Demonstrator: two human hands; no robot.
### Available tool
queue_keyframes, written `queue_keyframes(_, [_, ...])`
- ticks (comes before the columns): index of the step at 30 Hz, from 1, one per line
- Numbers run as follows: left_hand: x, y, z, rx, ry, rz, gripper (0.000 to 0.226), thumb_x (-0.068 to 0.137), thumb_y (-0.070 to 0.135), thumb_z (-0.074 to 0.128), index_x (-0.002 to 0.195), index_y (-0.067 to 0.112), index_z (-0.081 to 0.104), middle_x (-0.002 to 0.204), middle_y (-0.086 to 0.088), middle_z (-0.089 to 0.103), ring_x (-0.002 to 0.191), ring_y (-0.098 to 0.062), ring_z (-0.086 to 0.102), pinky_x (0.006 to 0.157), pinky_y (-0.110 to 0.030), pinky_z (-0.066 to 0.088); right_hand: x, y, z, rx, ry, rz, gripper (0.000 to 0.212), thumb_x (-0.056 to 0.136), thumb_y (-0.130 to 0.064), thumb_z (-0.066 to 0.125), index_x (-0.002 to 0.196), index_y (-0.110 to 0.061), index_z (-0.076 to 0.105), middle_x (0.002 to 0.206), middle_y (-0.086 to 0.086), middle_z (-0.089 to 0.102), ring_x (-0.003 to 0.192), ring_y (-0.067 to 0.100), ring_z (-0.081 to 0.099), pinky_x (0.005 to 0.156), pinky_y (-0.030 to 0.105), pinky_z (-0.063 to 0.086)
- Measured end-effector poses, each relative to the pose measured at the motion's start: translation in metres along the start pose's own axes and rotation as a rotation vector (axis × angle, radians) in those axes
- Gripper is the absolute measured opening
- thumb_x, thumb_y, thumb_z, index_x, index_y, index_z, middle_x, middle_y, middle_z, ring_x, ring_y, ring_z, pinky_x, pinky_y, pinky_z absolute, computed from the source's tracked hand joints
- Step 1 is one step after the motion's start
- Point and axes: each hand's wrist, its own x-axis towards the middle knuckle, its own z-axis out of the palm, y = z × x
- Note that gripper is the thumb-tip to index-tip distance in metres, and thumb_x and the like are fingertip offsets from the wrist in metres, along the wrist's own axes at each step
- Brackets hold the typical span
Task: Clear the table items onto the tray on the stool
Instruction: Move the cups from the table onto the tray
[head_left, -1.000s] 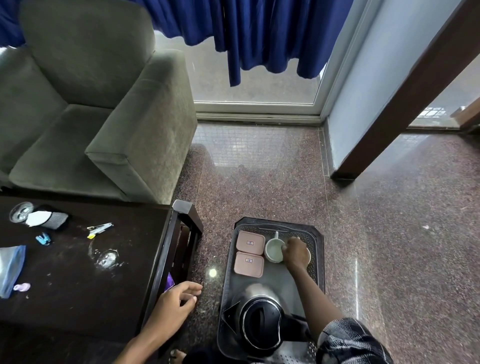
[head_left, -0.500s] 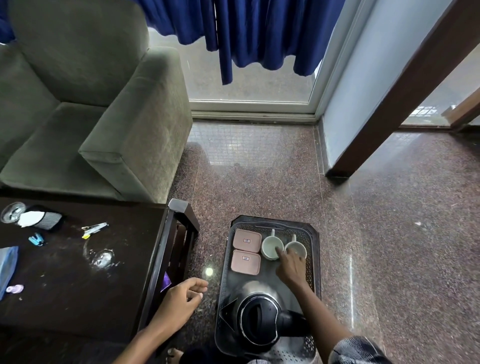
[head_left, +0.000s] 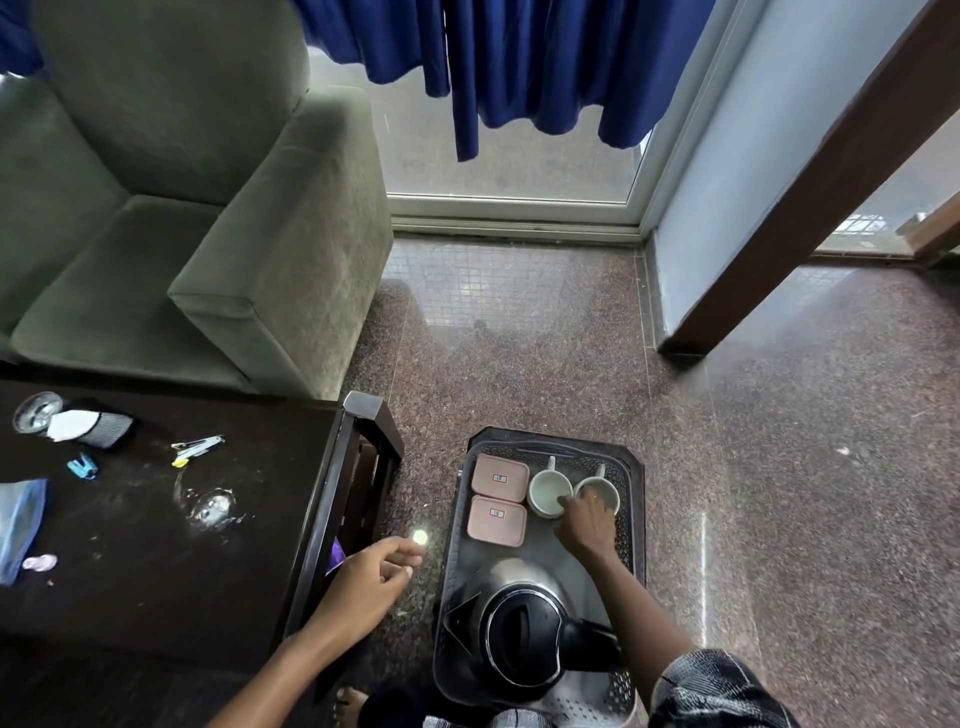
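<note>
– Tray, dark grey perforated plastic (head_left: 519, 439), sits low to the right of the dark wooden table (head_left: 156, 571). We judge the stool is under it, but it's hidden. On the tray: pink lidded rectangular boxes (head_left: 500, 477) far left, two white ceramic cups (head_left: 547, 492) beside them with rims touching, and a steel kettle with black lid (head_left: 519, 634) at the near end.

– Hands?

– Right hand (head_left: 584, 527) is over the tray, with fingertips (head_left: 571, 506) where the cup rims meet. We cannot tell whether they pinch a rim or only touch it. Left hand (head_left: 369, 582) hangs over the speckled stone floor (head_left: 779, 467) between table edge and tray. Its fingers are loosely curled and hold nothing.

– What's left on the table?

– Round clear glass dish (head_left: 36, 410), black-and-white cloth pouch (head_left: 93, 428), small metal clipper (head_left: 197, 447), tiny blue clip (head_left: 82, 466), blue plastic bag (head_left: 21, 519) and a small pink piece (head_left: 40, 562). So we call the task partly done.

– Risks?

– Three.
1. The cups stand rim to rim, so a nudge from the right hand as it lifts off could tip or chip one.
2. The kettle loads the near end, and the right forearm passes just beside its handle. A drag there could rock the tray on a support we can't see.
3. The small clip and the pink piece may drop through or snag in the perforations. We'd set them on a box lid or in a cup.
</note>
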Motion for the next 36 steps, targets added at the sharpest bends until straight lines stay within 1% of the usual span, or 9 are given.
queue_keyframes(6, [0.007,0.008,-0.005,0.015,-0.008,0.023,0.03,0.088,0.006,0.053,0.094,0.035,0.06,0.097,0.008,0.069,0.082,-0.012,0.063,0.079,-0.024,0.052,-0.005,0.004,-0.001,-0.059,-0.008,-0.057,0.045,0.084,-0.01,0.041,0.124,-0.022,0.056,0.126,0.016,0.053,0.116,0.034,0.052,0.096,0.04,0.039])
queue_keyframes(11, [0.012,0.016,-0.004,0.032,-0.018,0.058,0.025,0.09,0.008,0.052,0.103,0.027,0.061,0.102,0.007,0.067,0.079,-0.003,0.06,0.071,-0.009,0.046,-0.005,0.007,-0.004,-0.098,-0.009,-0.096,0.048,0.086,-0.009,0.039,0.129,-0.025,0.053,0.129,0.013,0.055,0.12,0.028,0.053,0.102,0.043,0.032])
queue_keyframes(16, [0.016,0.024,-0.003,0.025,-0.032,0.067,0.025,0.09,0.01,0.051,0.102,0.03,0.06,0.1,0.009,0.067,0.083,-0.008,0.061,0.075,-0.021,0.05,-0.005,0.015,-0.006,-0.094,-0.006,-0.153,0.051,0.089,-0.006,0.035,0.134,-0.028,0.047,0.126,0.01,0.06,0.118,0.026,0.054,0.1,0.041,0.033])
queue_keyframes(21, [0.019,0.026,0.0,0.036,-0.036,0.086,0.025,0.091,0.01,0.051,0.107,0.026,0.061,0.103,0.009,0.066,0.083,-0.003,0.06,0.069,-0.007,0.044,-0.012,0.021,-0.008,-0.126,-0.001,-0.21,0.054,0.092,-0.007,0.031,0.141,-0.031,0.035,0.126,0.007,0.06,0.117,0.025,0.053,0.096,0.038,0.033])
queue_keyframes(24, [0.019,0.026,0.001,0.041,-0.035,0.091,0.025,0.091,0.009,0.051,0.108,0.025,0.061,0.103,0.01,0.066,0.082,0.0,0.059,0.067,-0.005,0.044,-0.014,0.02,-0.009,-0.137,0.023,-0.208,0.058,0.09,-0.005,0.034,0.141,-0.031,0.033,0.123,0.007,0.062,0.115,0.024,0.054,0.096,0.036,0.032])
queue_keyframes(27, [0.018,0.025,0.002,0.028,-0.032,0.092,0.025,0.091,0.009,0.051,0.106,0.026,0.061,0.102,0.01,0.066,0.085,-0.001,0.06,0.07,-0.006,0.044,-0.022,0.009,-0.017,-0.107,0.137,-0.152,0.054,0.083,-0.003,0.04,0.132,-0.024,0.048,0.111,0.009,0.064,0.106,0.028,0.058,0.092,0.037,0.036])
queue_keyframes(29, [0.017,0.025,0.0,0.001,-0.031,0.095,0.024,0.09,0.009,0.052,0.105,0.026,0.061,0.102,0.009,0.066,0.089,-0.003,0.061,0.072,-0.007,0.044,-0.032,-0.006,-0.027,-0.058,0.239,-0.125,0.041,0.078,-0.002,0.045,0.113,-0.014,0.064,0.101,0.01,0.066,0.096,0.032,0.061,0.082,0.037,0.04])
queue_keyframes(31, [0.015,0.023,-0.002,-0.032,-0.022,0.097,0.024,0.09,0.008,0.052,0.104,0.026,0.06,0.103,0.009,0.066,0.092,-0.005,0.062,0.074,-0.008,0.045,-0.045,-0.026,-0.038,0.03,0.254,-0.13,0.028,0.078,-0.004,0.049,0.098,-0.007,0.067,0.099,0.014,0.068,0.089,0.034,0.063,0.073,0.036,0.044])
queue_keyframes(36, [0.002,0.006,-0.02,-0.157,0.033,0.074,0.023,0.09,0.005,0.053,0.102,0.023,0.062,0.103,0.005,0.067,0.094,-0.009,0.063,0.076,-0.012,0.047,-0.088,-0.097,-0.051,0.304,0.151,-0.194,0.028,0.083,-0.018,0.051,0.107,-0.018,0.066,0.104,0.008,0.072,0.098,0.028,0.066,0.077,0.033,0.051])
